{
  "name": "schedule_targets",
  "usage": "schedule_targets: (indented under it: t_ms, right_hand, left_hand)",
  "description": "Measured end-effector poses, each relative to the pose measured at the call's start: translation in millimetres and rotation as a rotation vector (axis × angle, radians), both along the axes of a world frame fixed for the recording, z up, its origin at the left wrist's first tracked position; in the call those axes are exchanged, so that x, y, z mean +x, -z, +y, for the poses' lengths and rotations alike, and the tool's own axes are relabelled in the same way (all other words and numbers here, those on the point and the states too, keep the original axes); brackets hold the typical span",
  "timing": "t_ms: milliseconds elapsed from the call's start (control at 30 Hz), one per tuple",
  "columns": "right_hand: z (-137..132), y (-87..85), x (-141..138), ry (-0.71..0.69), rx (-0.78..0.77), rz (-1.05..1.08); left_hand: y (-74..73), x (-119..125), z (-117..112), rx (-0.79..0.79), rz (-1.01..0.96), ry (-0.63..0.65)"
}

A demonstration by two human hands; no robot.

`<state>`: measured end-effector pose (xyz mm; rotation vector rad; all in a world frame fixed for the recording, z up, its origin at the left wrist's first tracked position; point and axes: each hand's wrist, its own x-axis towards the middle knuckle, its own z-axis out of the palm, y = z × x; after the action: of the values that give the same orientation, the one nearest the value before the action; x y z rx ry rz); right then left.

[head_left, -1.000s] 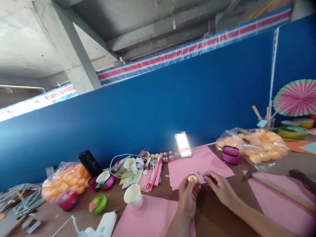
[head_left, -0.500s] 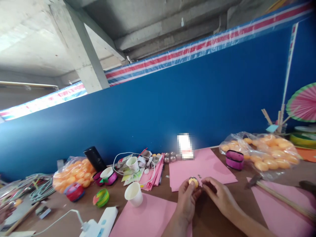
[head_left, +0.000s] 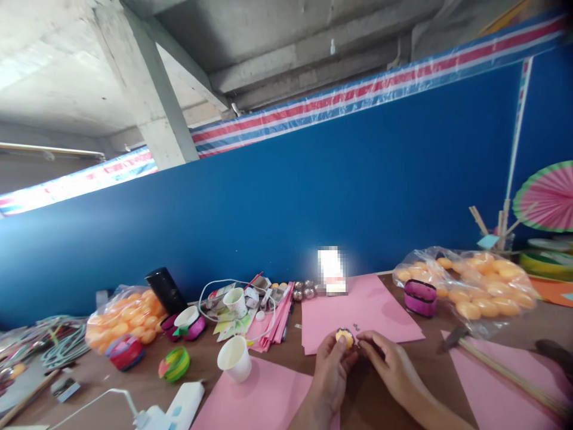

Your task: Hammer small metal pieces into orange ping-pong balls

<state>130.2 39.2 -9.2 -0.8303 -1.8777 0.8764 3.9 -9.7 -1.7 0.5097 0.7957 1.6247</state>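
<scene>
My left hand point(head_left: 330, 371) is closed round a small orange ball point(head_left: 344, 338), held up just above the brown table point(head_left: 385, 394). My right hand point(head_left: 388, 365) is beside it, fingers curled, its fingertips touching the ball's right side. Whether those fingers pinch anything is too small to see. Two tiny dark bits point(head_left: 357, 327) lie on the pink paper sheet point(head_left: 358, 310) just behind the ball.
Two clear bags of orange balls point(head_left: 474, 286) point(head_left: 117, 319) lie right and left. White paper cups point(head_left: 235, 358), a magenta case point(head_left: 419, 297), tape rolls point(head_left: 175, 363), cables, a white power strip point(head_left: 185, 403) and more pink sheets cover the table. A blue partition point(head_left: 290, 203) stands behind.
My right hand has closed in from a small gap to touch the ball in my left hand. The view has shifted slightly; both hands sit a little lower and further left.
</scene>
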Motion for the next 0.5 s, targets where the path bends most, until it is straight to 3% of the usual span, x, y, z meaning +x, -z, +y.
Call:
schedule_targets:
  t_ms: [500]
  right_hand:
    - [3.9,5.7,-1.0,0.021,0.019,-0.002]
  left_hand:
    - [2.6,2.3,1.7,-0.002,-0.002,0.004]
